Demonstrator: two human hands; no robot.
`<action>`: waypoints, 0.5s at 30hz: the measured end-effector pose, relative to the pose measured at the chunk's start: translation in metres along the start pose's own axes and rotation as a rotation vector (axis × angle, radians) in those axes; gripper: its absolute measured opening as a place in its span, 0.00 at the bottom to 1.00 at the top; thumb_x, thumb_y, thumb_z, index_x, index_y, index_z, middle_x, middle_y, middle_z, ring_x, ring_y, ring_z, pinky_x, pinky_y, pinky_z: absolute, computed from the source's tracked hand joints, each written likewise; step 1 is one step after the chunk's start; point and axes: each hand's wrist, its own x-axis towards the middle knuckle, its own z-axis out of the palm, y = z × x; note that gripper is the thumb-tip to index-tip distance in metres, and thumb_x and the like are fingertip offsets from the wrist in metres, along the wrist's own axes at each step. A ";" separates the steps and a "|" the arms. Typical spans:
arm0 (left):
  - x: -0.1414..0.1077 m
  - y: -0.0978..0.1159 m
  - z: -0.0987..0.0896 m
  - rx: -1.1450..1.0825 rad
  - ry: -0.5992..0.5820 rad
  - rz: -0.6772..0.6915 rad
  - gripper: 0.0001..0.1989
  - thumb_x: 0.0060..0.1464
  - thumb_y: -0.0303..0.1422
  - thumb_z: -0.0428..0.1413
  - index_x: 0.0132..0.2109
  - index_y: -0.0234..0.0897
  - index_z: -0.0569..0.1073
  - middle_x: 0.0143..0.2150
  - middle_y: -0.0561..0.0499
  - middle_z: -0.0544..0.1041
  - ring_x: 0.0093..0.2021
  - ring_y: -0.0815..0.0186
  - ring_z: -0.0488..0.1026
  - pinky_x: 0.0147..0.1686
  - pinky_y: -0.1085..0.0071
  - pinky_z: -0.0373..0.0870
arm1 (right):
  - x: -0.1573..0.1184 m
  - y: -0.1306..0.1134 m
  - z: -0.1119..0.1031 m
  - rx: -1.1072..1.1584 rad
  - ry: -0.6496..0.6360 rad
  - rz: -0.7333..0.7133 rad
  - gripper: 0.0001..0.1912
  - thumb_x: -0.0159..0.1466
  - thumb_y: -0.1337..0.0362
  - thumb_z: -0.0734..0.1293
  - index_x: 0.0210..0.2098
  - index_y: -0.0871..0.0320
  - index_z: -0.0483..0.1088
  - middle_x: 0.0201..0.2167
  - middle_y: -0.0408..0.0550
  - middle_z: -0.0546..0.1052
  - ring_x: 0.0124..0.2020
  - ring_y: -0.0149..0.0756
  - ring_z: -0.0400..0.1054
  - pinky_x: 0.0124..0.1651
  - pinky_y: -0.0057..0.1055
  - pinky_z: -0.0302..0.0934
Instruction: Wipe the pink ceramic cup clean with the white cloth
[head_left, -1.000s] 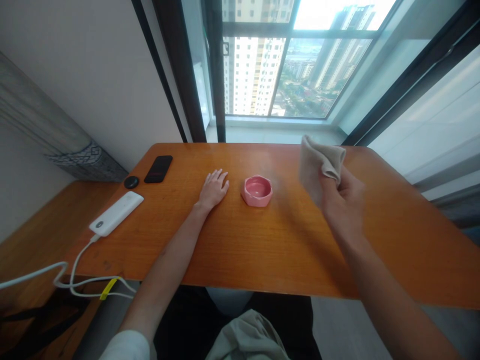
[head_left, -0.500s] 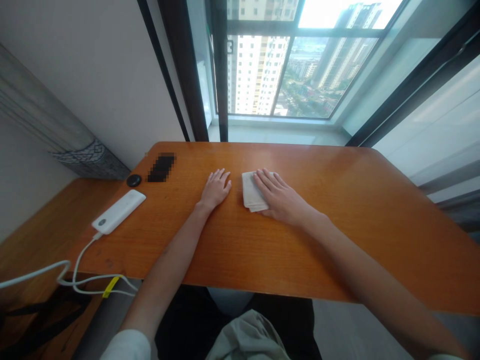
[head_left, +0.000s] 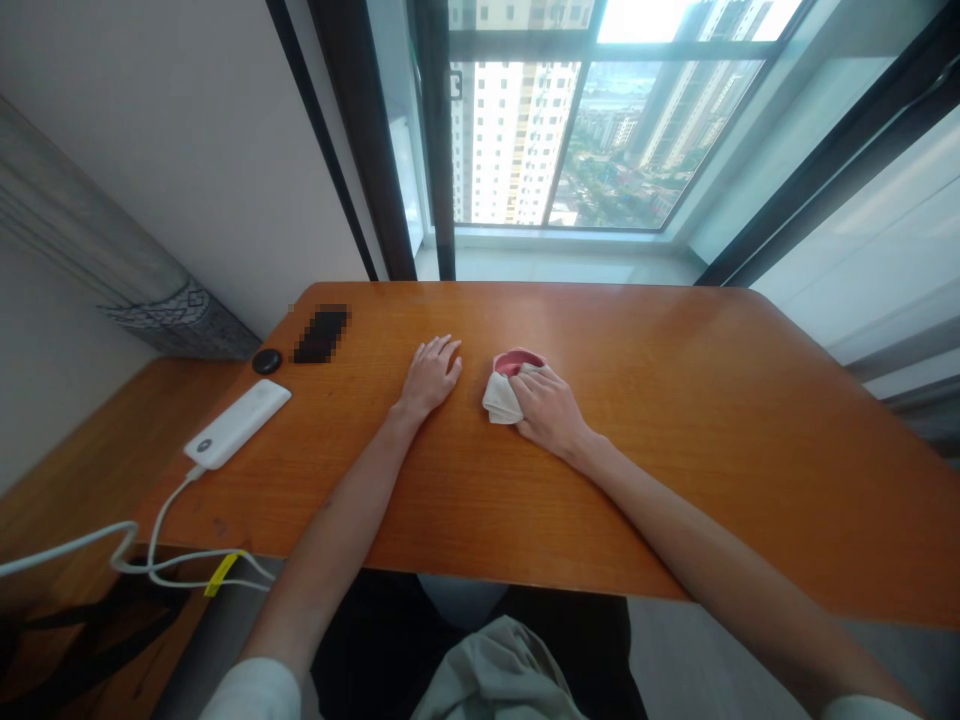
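My right hand (head_left: 551,408) has its fingers closed on a white cloth (head_left: 502,399), which is bunched up near the middle of the wooden table (head_left: 450,500). Just beyond the cloth a round pink object (head_left: 517,360), like a small dish, now shows; the cloth and my fingers cover its near part. To the left, my left hand (head_left: 431,377) lies flat on the tabletop with its fingers spread, holding nothing.
On the table's left side are a white power bank (head_left: 240,422) with a white cable (head_left: 154,530), a round black object (head_left: 266,361) and a dark blurred-out item (head_left: 322,334). A window (head_left: 630,140) stands behind the table.
The folded cloth lay flat under my open right hand; now that hand grips it, the cloth is bunched, and the pink object beneath is uncovered. My left hand has stayed in place.
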 end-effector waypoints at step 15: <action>-0.025 0.050 0.011 -0.349 0.084 0.739 0.54 0.58 0.57 0.70 0.82 0.52 0.54 0.84 0.34 0.51 0.84 0.36 0.51 0.79 0.34 0.59 | -0.006 -0.015 0.027 1.477 0.566 0.804 0.24 0.68 0.39 0.73 0.49 0.52 0.82 0.46 0.44 0.85 0.47 0.44 0.78 0.55 0.39 0.72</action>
